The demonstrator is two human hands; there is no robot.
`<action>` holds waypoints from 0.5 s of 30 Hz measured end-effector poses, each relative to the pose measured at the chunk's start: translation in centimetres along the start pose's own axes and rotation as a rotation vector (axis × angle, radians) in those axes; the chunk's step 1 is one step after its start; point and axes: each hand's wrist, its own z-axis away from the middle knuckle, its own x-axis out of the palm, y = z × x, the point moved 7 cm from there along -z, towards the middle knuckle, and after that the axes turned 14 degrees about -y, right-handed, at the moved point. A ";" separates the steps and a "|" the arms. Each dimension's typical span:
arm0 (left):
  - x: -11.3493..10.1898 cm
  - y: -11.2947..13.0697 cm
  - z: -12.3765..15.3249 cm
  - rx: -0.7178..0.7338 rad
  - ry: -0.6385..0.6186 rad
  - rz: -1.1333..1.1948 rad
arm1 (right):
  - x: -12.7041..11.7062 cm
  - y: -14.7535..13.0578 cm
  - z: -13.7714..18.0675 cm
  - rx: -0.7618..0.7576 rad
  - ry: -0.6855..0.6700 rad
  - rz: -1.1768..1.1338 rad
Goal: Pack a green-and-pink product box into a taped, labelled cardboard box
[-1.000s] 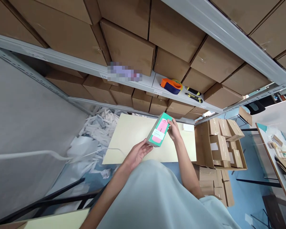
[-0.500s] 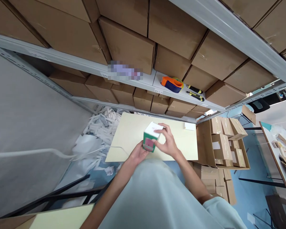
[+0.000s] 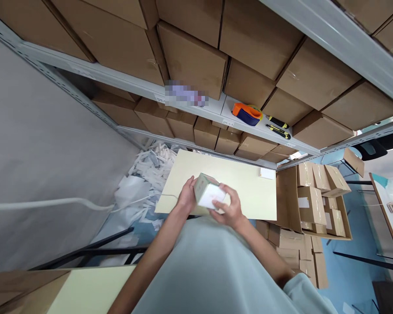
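Between my hands, a small green and white box is held tilted over the near part of the pale yellow table. My left hand grips its left side, fingers along the edge. My right hand holds the right side, with fingertips on the white end face that points towards me. The box is slightly blurred, so its print cannot be read. A small white box lies at the table's far right corner.
Brown cartons fill the shelves ahead. A tape dispenser and two cutters lie on the shelf edge. Right of the table stands a large open carton of smaller boxes. Paper scraps and a white cable are on the left.
The box has been turned so its white end now faces me rather than upward. My left hand moved up its side, and my right hand dropped lower. The view shifted slightly.
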 end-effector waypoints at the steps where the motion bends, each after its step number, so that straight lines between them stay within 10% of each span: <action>1: 0.1 0.3 -0.1 0.022 0.036 0.013 | -1.3 1.0 -0.7 0.061 0.101 -0.042; 7: 1.8 4.1 3.5 0.364 0.085 -0.187 | -6.1 9.4 -2.9 0.595 0.533 -0.536; 15: 8.9 5.5 8.9 0.726 -0.039 -1.007 | 0.8 15.1 -1.7 0.928 0.701 -1.283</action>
